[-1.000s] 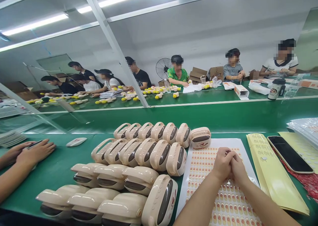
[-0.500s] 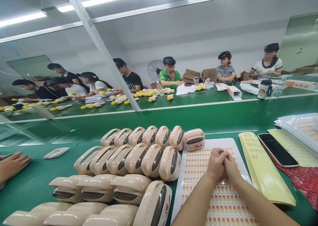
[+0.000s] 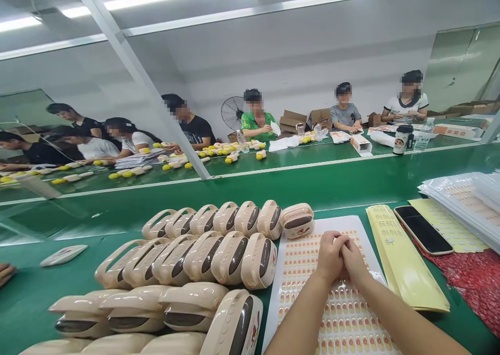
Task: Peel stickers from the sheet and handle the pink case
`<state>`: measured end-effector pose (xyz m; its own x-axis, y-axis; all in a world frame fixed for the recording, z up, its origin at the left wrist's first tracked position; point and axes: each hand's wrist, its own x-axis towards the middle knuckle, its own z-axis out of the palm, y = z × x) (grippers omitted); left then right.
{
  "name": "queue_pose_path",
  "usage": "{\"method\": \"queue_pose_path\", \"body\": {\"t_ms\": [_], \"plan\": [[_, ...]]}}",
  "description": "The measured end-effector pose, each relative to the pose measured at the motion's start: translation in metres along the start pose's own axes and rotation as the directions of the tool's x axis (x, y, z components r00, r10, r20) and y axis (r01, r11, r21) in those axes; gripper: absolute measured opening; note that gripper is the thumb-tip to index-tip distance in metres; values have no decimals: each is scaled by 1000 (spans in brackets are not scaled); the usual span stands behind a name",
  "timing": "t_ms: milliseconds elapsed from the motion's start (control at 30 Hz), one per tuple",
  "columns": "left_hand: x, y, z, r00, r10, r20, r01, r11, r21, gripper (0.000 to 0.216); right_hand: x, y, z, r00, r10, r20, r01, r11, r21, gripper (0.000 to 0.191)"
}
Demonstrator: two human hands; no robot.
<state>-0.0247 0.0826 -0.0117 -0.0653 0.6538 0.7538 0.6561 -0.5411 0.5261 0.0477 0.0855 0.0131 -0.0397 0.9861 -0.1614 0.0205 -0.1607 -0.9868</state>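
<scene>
My left hand (image 3: 329, 253) and my right hand (image 3: 353, 260) are clasped together, fingers folded into each other. Both rest over a white sheet of stickers (image 3: 297, 264) printed with rows of small oval orange-and-cream stickers. No object shows in either hand, though the space between the palms is hidden. Close by on the left stand several rows of beige plastic cases (image 3: 255, 264) with carry handles and dark oval panels. One beige case (image 3: 297, 220) sits at the sheet's top left corner, turned a different way from the others.
Right of the sheet lie yellow backing paper (image 3: 406, 271), a phone (image 3: 424, 230), red bubble wrap (image 3: 469, 282) and stacked sticker sheets (image 3: 464, 188). A white oval object (image 3: 63, 255) and another person's hand (image 3: 5, 274) are at left. Several co-workers sit behind the green divider (image 3: 273, 182).
The view has turned slightly, shifting most things left. My hands stay clasped in the same place on the sheet. Across the divider, the person in green now holds up a white object.
</scene>
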Motion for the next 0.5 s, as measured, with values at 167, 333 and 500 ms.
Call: {"method": "queue_pose_path", "body": {"t_ms": [167,333,500], "plan": [[-1,0,-1,999,-36,-6,36,999,5,20,4,8,0,998,40,52,-41,999,12,52],[-1,-3,-1,999,-45,-2,45,999,10,21,4,9,0,995,27,92,-29,999,14,55],[-7,-12,-10,1000,-6,8,6,997,-75,28,-5,2,13,998,-22,64,21,1000,16,34]]}}
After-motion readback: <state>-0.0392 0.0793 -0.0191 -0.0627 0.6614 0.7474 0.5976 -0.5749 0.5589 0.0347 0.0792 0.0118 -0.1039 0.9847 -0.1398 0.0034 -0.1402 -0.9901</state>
